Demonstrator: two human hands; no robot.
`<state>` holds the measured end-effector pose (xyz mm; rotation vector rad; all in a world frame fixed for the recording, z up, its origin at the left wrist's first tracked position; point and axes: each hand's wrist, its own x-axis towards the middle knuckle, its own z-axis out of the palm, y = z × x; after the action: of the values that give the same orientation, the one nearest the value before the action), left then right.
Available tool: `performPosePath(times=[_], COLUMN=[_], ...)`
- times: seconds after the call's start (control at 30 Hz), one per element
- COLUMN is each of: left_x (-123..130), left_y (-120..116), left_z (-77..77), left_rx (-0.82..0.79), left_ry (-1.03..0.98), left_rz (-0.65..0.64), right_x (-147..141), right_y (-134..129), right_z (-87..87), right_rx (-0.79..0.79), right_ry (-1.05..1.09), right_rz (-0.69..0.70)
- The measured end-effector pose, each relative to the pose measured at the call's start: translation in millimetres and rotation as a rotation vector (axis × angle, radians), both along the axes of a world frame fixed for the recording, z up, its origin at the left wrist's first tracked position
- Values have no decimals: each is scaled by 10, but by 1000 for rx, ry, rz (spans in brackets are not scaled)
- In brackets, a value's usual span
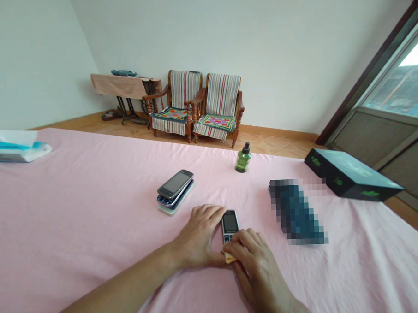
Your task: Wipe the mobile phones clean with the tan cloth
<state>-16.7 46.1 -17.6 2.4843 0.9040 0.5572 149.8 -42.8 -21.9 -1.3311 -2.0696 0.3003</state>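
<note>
A small black keypad mobile phone point(230, 224) lies on the pink bedsheet point(93, 203), its lower end hidden by my hands. My left hand point(198, 237) presses against the phone's left side, fingers curled around its edge. My right hand point(257, 269) pinches a yellow cloth point(229, 257) against the phone's lower end. To the left, a stack of phones point(175, 191) has a grey touchscreen phone on top. Beyond it stands a green bottle with a black pump cap point(243, 160).
On the sheet lie a pixelated dark blue object point(296, 211), a black box with green marks point(351, 174) near the right edge, and a tissue pack point(16, 146) at far left. Two striped wooden armchairs point(207, 106) and a covered sewing table point(126, 88) stand beyond.
</note>
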Motion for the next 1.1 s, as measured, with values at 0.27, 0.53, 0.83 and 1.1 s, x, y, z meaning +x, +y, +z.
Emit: performPosePath(times=[0.27,0.53,0.83,1.1], left_x=[-13,-17,-23,-39], left_y=[6,9,17,29], left_z=[8,21,27,25], left_rx=[2,-33,-42,-43], left_ry=[-3,21,43,33], left_rz=[-12,-3,-13,-32], right_x=[24,144,378,653], right_y=[-1,-57,-80,-155], right_z=[20,-13,-142,-122], right_rx=[-7,-19,-22,116], right_ry=[3,-2,27,57], right_rz=[-37,-71,-201,-242])
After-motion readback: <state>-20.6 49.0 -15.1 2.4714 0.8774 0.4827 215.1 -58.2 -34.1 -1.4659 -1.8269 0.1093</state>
